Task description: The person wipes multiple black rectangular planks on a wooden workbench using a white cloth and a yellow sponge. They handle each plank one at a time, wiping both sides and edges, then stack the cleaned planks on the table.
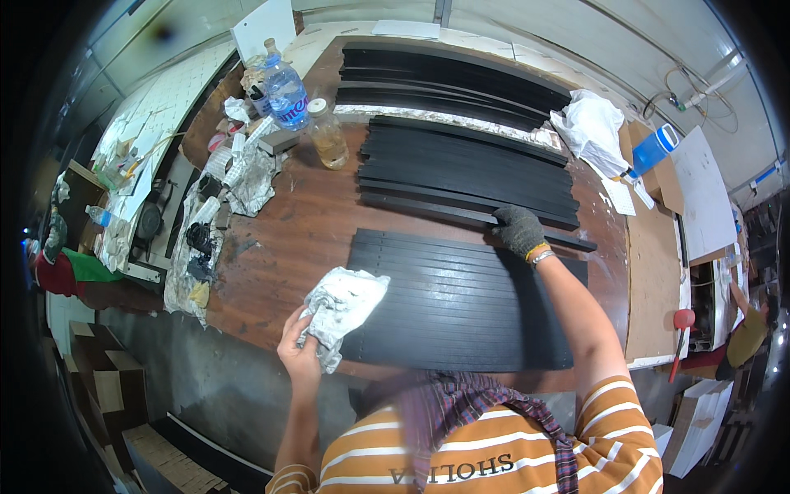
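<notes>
My bare left hand [299,343] pinches a crumpled white cloth [345,299] with dark smudges, over the left edge of a panel of black slats [450,302] laid side by side. A grey knitted glove with a yellow cuff covers my right hand [518,231], which rests on a single black strip [432,213], its fingers hidden from view beneath the glove. That strip lies between the slat panel and a stack of black strips [463,167]. Farther back lies another stack of black strips [444,80]. All are on a brown wooden table [284,247].
At the back left stand a large water bottle [287,92] and a jar of yellowish liquid [330,142], beside stained rags [250,185]. A white cloth bundle [592,129] and a blue bottle [654,151] are at the right. People stand at both far sides.
</notes>
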{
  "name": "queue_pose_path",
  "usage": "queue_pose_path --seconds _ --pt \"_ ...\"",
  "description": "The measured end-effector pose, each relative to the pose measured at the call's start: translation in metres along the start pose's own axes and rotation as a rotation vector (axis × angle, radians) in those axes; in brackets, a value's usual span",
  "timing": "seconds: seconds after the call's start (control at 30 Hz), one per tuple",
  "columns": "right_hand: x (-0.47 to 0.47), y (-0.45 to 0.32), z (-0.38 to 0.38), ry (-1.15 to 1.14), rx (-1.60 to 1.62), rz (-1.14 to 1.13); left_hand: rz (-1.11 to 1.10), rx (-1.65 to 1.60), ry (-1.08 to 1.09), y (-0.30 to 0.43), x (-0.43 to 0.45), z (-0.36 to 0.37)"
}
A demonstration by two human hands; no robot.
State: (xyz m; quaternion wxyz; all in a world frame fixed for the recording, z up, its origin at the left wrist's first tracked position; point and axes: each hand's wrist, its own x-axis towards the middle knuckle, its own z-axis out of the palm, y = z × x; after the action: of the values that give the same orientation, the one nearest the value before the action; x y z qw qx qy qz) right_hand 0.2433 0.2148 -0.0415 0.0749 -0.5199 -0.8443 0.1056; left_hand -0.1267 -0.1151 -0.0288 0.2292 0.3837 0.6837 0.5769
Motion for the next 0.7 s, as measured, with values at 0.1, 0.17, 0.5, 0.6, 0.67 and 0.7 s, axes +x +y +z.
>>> queue_pose_path --seconds 0.1,0.17,0.5,0.6,0.67,0.7 --pt "0.01 -0.013 0.007 0.111 0.0 0.002 -0.033 0.01 -0.018 0.003 -0.003 0.008" --pt "0.007 -0.022 0.002 0.183 -0.054 0.023 -0.038 0.027 -0.041 0.007 -0.004 0.012" --pt "-0.066 0.028 -0.017 -0.183 0.254 0.239 0.014 0.139 -0.076 0.046 0.033 0.051" --pt "-0.068 0.031 -0.008 -0.154 0.19 0.135 0.313 0.109 -0.245 0.069 0.072 0.123" --pt "-0.073 0.029 0.002 -0.119 0.137 0.146 0.376 0.083 -0.414 0.085 0.088 0.196" --pt "-0.076 0.031 0.006 -0.048 0.122 0.103 0.389 0.076 -0.527 0.092 0.089 0.236"
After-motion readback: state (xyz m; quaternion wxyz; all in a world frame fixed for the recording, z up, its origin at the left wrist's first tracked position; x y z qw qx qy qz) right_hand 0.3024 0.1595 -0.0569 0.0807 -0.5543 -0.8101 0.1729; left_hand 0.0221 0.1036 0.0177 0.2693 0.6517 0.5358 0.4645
